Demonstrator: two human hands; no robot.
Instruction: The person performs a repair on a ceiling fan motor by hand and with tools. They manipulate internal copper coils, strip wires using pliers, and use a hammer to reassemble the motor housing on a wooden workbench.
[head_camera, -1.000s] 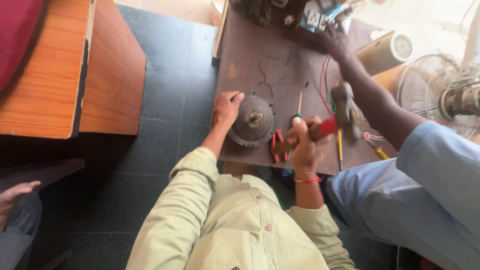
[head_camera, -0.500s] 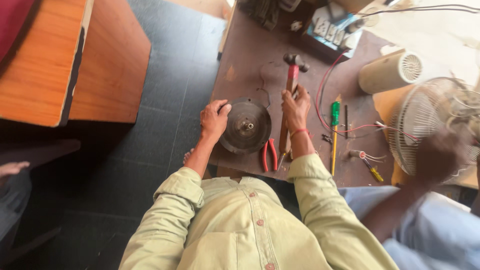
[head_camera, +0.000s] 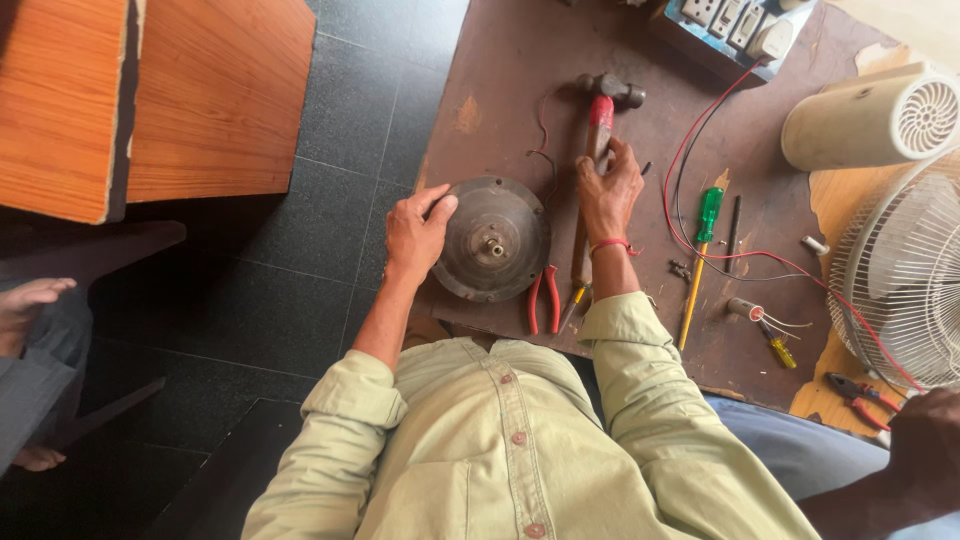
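- A round, dark metal motor housing (head_camera: 492, 240) with a short shaft at its centre lies flat near the front edge of a brown workbench (head_camera: 500, 70), directly ahead of the seated person in a pale green shirt.
- The left hand (head_camera: 418, 228) rests against the housing's left rim, fingers curled loosely onto the disc and thumb on top.
- The right hand (head_camera: 608, 190), a red band at its wrist, lies on the handle of a hammer (head_camera: 598, 130) just right of the housing; the fingers close narrowly around the shaft below its red collar, the steel head pointing away from the person.
- Red-handled pliers (head_camera: 545, 298) lie between the housing and the right forearm.
- A green-and-yellow screwdriver (head_camera: 702, 245) and looping red wire (head_camera: 690, 160) lie farther right.
- A cream cylindrical casing (head_camera: 870, 120) and a white fan guard (head_camera: 900, 280) occupy the bench's right end.
- Another person's hand (head_camera: 925, 450) enters at lower right.
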